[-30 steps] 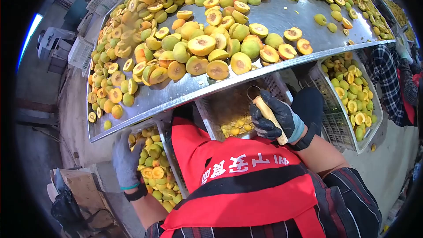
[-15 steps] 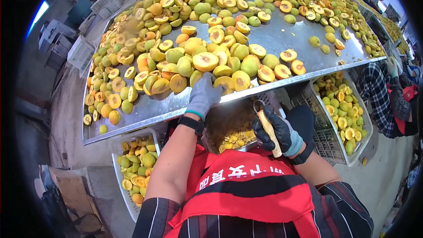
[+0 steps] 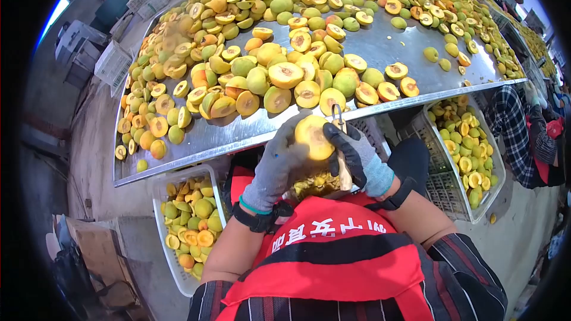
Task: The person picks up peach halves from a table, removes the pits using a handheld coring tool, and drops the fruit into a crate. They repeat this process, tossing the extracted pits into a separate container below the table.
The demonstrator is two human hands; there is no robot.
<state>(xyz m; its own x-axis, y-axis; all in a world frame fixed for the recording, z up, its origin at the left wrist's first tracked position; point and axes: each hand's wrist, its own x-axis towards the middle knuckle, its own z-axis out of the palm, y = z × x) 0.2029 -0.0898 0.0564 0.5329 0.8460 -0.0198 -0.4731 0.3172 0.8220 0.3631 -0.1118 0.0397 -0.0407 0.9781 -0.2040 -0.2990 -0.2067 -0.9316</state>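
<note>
My left hand (image 3: 278, 163), in a grey glove, grips a halved yellow fruit (image 3: 314, 137) with its cut face up, just in front of the table edge. Beside it, my right hand (image 3: 355, 157), in a dark-palmed glove, is closed on a wooden-handled tool (image 3: 344, 172). The tool's metal loop points up and away, and a dark fingertip touches the fruit's right side. Many halved fruits (image 3: 285, 75) lie piled on the metal table (image 3: 250, 142) beyond my hands. Part of a container with yellow pieces (image 3: 318, 185) shows below them.
A white crate of fruit halves (image 3: 218, 193) stands at lower left, another crate (image 3: 447, 185) at right. A co-worker's checked sleeve (image 3: 510, 128) is at the right edge. More people are at the far side. Stacked crates (image 3: 113, 66) stand left of the table.
My left hand has come back from the fruit pile with a half in it and now meets my right hand. The tool has moved up and left to the fruit.
</note>
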